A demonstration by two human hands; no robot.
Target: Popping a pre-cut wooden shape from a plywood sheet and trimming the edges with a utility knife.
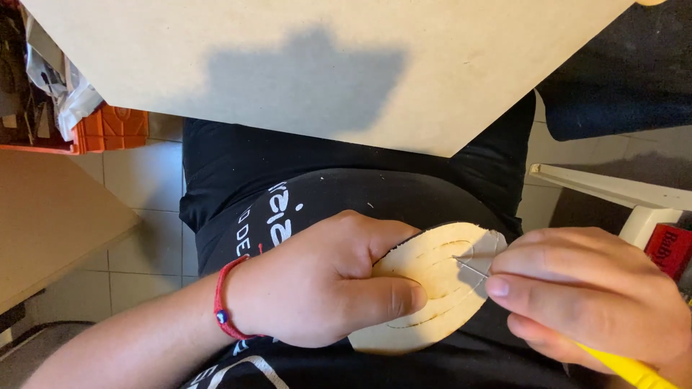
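wooden disc [432,288] gripped by left hand [324,288]; right hand [584,302] fingers closed around a yellow-handled knife [627,369], seemingly cutting.

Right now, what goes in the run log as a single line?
left hand: grips oval wooden piece | right hand: holds yellow-handled cutter, blade on piece's right edge | background: tan board, tiled floor

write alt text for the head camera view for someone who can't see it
Seen from above, a left hand grips a pale oval wooden piece while the right hand presses a yellow-handled knife to its edge. A large tan board lies above, over a tiled floor.
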